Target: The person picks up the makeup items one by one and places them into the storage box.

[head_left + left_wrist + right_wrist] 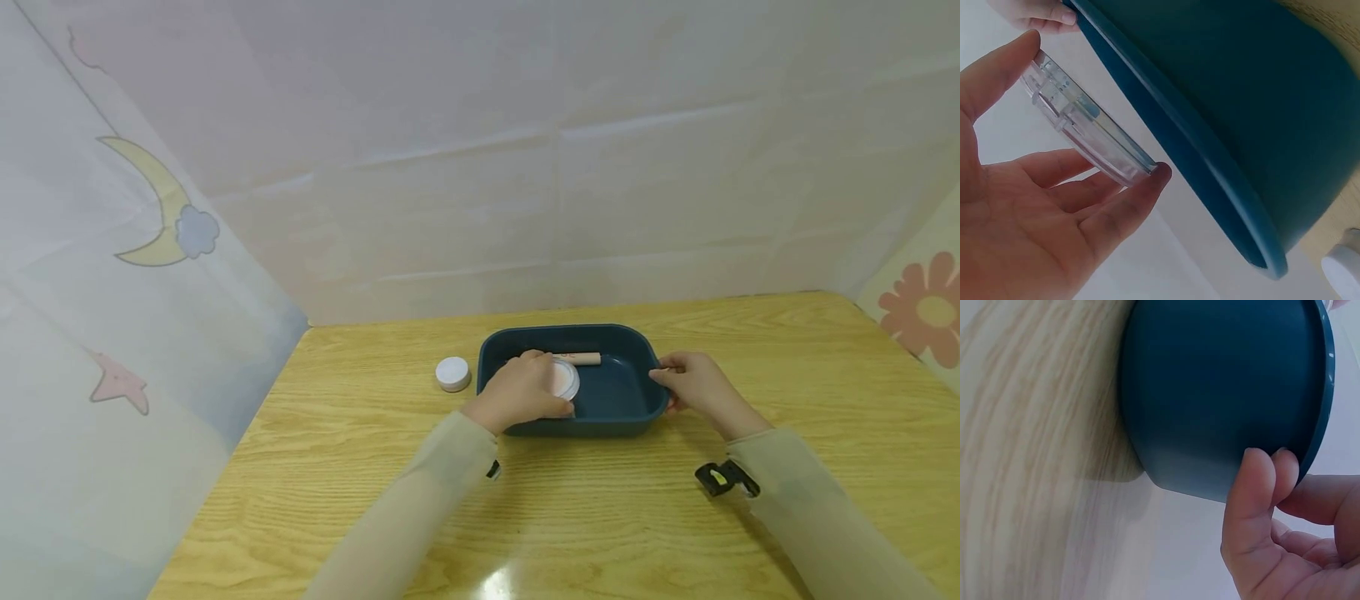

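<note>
Dark teal and oblong with rounded corners, an open bin [615, 387] is sitting on the yellow wood-grained worktop [360, 475]. The person's left hand [522, 389] is reaching over the bin's left half, holding a round, clear-walled case [566, 380] by its edge. In the left wrist view the thumb is pressing one side of the case while the fingertips are supporting the opposite side, the palm staying apart from it. There the case is tilting at the bin's opening, just beside the rim; from the head view it is showing a pale pinkish face within the outline of the bin.

The right hand [693, 385] is pinching the bin's right end at the rim, the thumb lying on the upper edge and the fingers curling against the outer wall.

Inside the bin, a pale peach tube [587, 359] is lying along the far side, its left part hiding behind the left hand. A small white-lidded jar [453, 374] is standing upright on the worktop, just beside the bin's left end.

Long pale sleeves [420, 508] are covering both arms, and a black device [717, 478] is jutting from the right cuff. Behind the worktop, a creased pale cloth [465, 150] is hanging, while a yellow moon print [156, 204] is showing at the left and a coral flower print [936, 311] at the right.
</note>
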Motion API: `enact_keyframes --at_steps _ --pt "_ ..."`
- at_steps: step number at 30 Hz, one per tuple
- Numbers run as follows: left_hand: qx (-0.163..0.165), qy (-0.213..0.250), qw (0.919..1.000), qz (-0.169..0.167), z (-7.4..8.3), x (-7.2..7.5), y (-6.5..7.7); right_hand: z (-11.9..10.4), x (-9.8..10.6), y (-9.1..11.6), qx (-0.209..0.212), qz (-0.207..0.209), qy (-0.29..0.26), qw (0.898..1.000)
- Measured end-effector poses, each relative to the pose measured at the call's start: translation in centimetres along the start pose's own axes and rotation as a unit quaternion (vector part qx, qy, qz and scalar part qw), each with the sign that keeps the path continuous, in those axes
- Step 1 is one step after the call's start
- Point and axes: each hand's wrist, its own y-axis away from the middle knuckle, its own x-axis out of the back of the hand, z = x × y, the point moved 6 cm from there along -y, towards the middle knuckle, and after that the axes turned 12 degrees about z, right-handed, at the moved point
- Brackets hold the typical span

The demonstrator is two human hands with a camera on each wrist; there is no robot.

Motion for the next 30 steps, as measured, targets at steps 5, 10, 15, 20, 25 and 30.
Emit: enact_keyframes --at_steps 5,10,15,20,25,30 --pt "0.009 -0.016 0.9998 -0.01 0.4 -0.3 -0.7 0.0 -0.1 0.1 -0.007 -0.001 -0.003 1.0" --pt "0.016 -0.024 0.9995 -0.016 0.6 -0.8 -1.2 -0.1 -0.1 0.1 -0.003 -0.002 -0.01 1.0" --pt "0.007 -0.023 0.9996 -0.018 0.8 -1.0 -1.6 -0.1 -0.1 0.1 0.002 -0.001 -0.012 1.0" --pt "0.0 -0.012 0.9994 -0.031 1.0 -1.3 -1.9 -0.1 -0.1 0.0 -0.001 -0.002 -0.013 1.0" --pt "-0.009 -0.015 0.9987 -0.048 1.3 -1.7 -2.5 0.1 -0.1 0.0 -0.006 0.001 -0.022 1.0" --pt "-0.02 -0.025 0.9977 -0.06 1.6 -1.7 -2.8 0.1 -0.1 -0.1 -0.007 0.001 -0.024 1.0"
